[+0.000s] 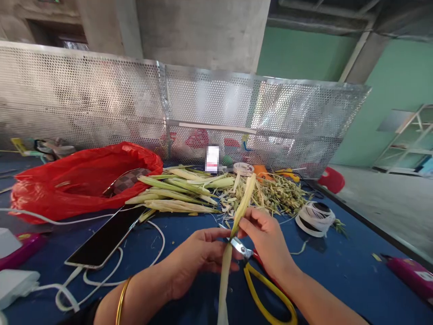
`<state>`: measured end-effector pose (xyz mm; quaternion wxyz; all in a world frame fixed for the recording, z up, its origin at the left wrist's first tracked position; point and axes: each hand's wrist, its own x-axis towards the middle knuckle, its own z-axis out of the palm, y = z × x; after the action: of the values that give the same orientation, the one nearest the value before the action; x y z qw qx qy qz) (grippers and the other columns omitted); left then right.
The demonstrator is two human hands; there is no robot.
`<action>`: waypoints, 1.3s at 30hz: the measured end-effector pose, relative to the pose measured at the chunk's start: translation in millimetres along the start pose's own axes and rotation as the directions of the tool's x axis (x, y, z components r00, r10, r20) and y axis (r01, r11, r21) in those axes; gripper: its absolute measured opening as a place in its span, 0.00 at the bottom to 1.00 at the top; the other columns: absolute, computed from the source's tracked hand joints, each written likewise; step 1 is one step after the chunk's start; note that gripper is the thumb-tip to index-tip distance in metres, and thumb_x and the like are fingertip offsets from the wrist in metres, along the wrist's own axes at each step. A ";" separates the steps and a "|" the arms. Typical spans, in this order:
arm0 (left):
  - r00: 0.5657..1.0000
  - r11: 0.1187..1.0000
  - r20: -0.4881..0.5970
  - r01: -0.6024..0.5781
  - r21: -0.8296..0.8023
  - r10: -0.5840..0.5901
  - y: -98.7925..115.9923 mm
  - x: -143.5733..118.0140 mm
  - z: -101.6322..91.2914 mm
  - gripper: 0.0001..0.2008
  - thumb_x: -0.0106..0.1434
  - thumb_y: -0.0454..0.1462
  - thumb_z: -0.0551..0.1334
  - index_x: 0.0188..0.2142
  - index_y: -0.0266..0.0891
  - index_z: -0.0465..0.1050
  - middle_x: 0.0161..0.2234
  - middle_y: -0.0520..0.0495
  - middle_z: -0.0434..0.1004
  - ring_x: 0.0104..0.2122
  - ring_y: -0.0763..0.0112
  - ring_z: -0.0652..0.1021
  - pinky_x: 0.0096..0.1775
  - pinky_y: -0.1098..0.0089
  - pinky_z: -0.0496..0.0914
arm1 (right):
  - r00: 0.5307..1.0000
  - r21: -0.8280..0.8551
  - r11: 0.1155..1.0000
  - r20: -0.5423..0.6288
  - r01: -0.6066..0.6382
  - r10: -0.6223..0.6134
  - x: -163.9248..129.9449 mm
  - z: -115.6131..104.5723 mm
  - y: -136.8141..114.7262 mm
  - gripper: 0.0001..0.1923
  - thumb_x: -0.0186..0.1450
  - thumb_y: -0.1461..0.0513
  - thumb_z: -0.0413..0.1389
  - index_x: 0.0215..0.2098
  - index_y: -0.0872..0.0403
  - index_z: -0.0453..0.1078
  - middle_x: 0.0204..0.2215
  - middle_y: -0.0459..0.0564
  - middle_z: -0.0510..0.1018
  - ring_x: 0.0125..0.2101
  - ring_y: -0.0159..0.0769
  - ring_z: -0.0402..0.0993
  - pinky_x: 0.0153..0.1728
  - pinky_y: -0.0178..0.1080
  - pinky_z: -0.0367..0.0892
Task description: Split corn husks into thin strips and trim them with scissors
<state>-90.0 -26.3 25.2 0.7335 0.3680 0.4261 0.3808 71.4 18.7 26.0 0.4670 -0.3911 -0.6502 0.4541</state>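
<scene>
A long pale-yellow strip of corn husk [244, 201] runs upright between my hands, its lower end hanging toward the table's near edge. My right hand [267, 241] is closed on the husk's upper part, thumb and fingers pinching it. My left hand [203, 250] grips the same husk lower down, at a greenish, narrowed spot, fingers partly behind it. Scissors [270, 293] with yellow and red handles sit just below my hands, blades spread partly behind the husk. Beyond lies a pile of green and pale husks [179, 192], with dried plant scraps [280, 192] to its right.
A red plastic bag [84, 176] stands at the left, with a phone [104, 239] and white cable [162, 239] in front. To the right are a white-wrapped roll [315, 219] and a purple object [407, 273]. A perforated metal screen [209, 99] borders the back.
</scene>
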 end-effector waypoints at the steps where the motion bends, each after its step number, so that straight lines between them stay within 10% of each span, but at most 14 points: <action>1: 0.999 0.999 0.031 0.028 -0.043 -0.026 0.0 0.5 -0.5 0.22 0.49 0.30 0.61 0.47 0.34 0.72 0.37 0.40 0.80 0.32 0.67 0.79 0.40 0.68 0.70 | 1.000 -0.001 1.000 0.013 0.003 -0.003 -0.4 0.5 -0.3 0.08 0.61 0.61 0.54 0.24 0.55 0.66 0.17 0.43 0.69 0.22 0.30 0.67 0.26 0.32 0.63; 6: 0.988 0.973 0.105 0.135 -0.187 -0.117 2.7 2.5 -0.5 0.19 0.55 0.37 0.56 0.44 0.30 0.74 0.37 0.37 0.80 0.32 0.66 0.79 0.39 0.68 0.71 | 0.998 0.005 1.000 0.069 -0.005 0.005 -2.1 2.3 -1.8 0.08 0.61 0.61 0.54 0.24 0.54 0.66 0.18 0.42 0.69 0.22 0.31 0.67 0.26 0.32 0.63; 15: 0.988 0.992 -0.089 0.121 -0.038 -0.124 -6.2 -0.1 4.5 0.11 0.56 0.38 0.64 0.33 0.29 0.76 0.28 0.41 0.80 0.24 0.72 0.78 0.28 0.76 0.71 | 0.994 0.094 0.993 0.088 -0.074 0.066 0.4 4.1 -0.1 0.08 0.60 0.58 0.57 0.33 0.55 0.71 0.25 0.45 0.75 0.23 0.30 0.69 0.27 0.33 0.64; 24: 0.979 0.964 0.053 0.201 -0.175 -0.195 0.9 3.4 -2.1 0.14 0.64 0.38 0.56 0.41 0.30 0.74 0.34 0.40 0.81 0.27 0.71 0.80 0.27 0.77 0.73 | 0.999 0.184 0.982 0.007 -0.042 0.042 0.3 6.7 1.6 0.08 0.59 0.57 0.57 0.30 0.54 0.68 0.27 0.45 0.76 0.26 0.32 0.73 0.32 0.35 0.69; 31: 0.980 0.977 -0.150 0.104 -0.189 -0.133 5.0 5.2 -4.4 0.11 0.61 0.37 0.58 0.38 0.30 0.74 0.37 0.39 0.80 0.28 0.72 0.80 0.23 0.80 0.71 | 0.991 0.067 0.989 0.000 0.131 -0.131 -2.3 1.6 1.4 0.09 0.63 0.59 0.54 0.29 0.54 0.71 0.27 0.48 0.76 0.26 0.33 0.74 0.31 0.36 0.70; 34: 0.972 0.978 -0.220 0.032 -0.207 -0.078 9.8 8.0 -10.7 0.09 0.60 0.36 0.59 0.37 0.31 0.74 0.36 0.41 0.80 0.25 0.74 0.79 0.16 0.82 0.65 | 0.924 -0.026 0.931 0.132 0.365 -0.358 -4.0 -2.4 1.1 0.07 0.65 0.63 0.52 0.32 0.53 0.71 0.29 0.49 0.76 0.29 0.34 0.74 0.34 0.37 0.70; 39: 0.963 0.960 -0.269 -0.051 -0.274 -0.026 18.7 8.4 -20.8 0.08 0.61 0.35 0.59 0.35 0.31 0.74 0.34 0.44 0.79 0.19 0.81 0.74 0.12 0.84 0.60 | 0.646 -0.258 0.617 0.518 0.743 -0.561 -6.4 -5.6 3.4 0.06 0.65 0.68 0.52 0.35 0.53 0.70 0.34 0.50 0.76 0.33 0.33 0.72 0.35 0.34 0.67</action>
<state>-110.6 -6.3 30.9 0.7105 0.2086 0.4620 0.4880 78.7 14.9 22.0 0.3598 -0.1194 -0.9128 0.1521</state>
